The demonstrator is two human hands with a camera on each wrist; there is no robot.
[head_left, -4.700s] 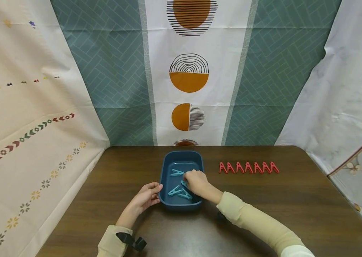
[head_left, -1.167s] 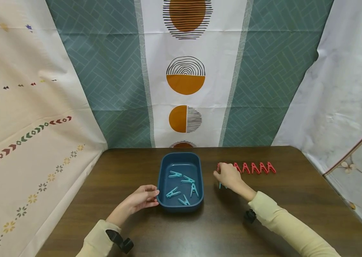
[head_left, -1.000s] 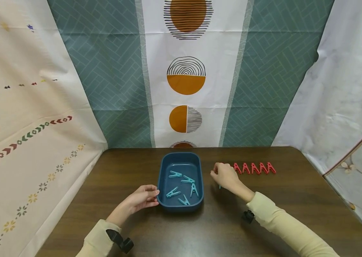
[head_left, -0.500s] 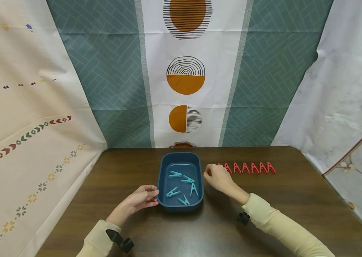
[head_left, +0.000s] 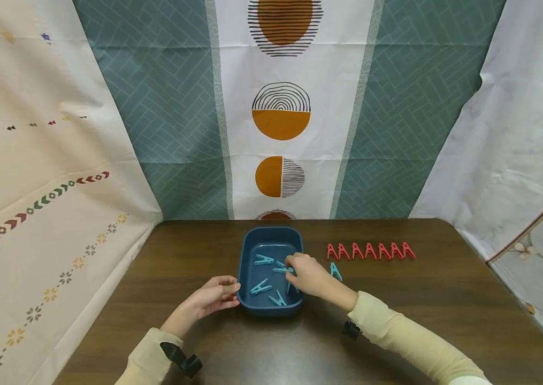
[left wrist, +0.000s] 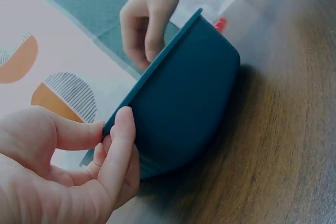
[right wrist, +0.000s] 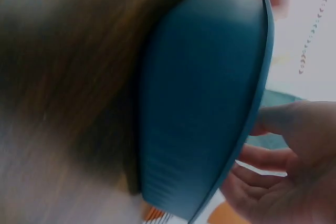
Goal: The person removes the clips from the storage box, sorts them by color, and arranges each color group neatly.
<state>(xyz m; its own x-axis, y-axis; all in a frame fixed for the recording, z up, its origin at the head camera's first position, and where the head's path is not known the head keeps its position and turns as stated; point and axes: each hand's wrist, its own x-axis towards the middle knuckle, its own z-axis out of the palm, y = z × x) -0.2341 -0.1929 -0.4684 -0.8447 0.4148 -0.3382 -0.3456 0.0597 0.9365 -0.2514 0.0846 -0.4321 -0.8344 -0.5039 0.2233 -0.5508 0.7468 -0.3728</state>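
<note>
My left hand (head_left: 215, 294) pinches the left rim of a dark blue plastic bin (head_left: 248, 240) between thumb and fingers, as the left wrist view shows. Several light blue clothespins (head_left: 261, 287) lie loose on its floor. My right hand (head_left: 312, 275) reaches over the bin's right rim, thumb and index finger apart, beside a clothespin (head_left: 281, 270). Its fingertips are hidden behind the bin wall in the left wrist view. Another light blue clothespin (head_left: 335, 271) lies on the table to the right of the bin, below the left end of a row of red clothespins (head_left: 369, 251).
The dark wooden table (head_left: 261, 353) ends at the back against a green and white patterned curtain (head_left: 180, 107). Pale cloths hang along the left and right sides. Each sleeve carries a black wrist camera, such as the left one (head_left: 182, 359).
My right hand set a light blue clothespin down below the red row, then moved left over the bin. My left hand stays at the rim.
</note>
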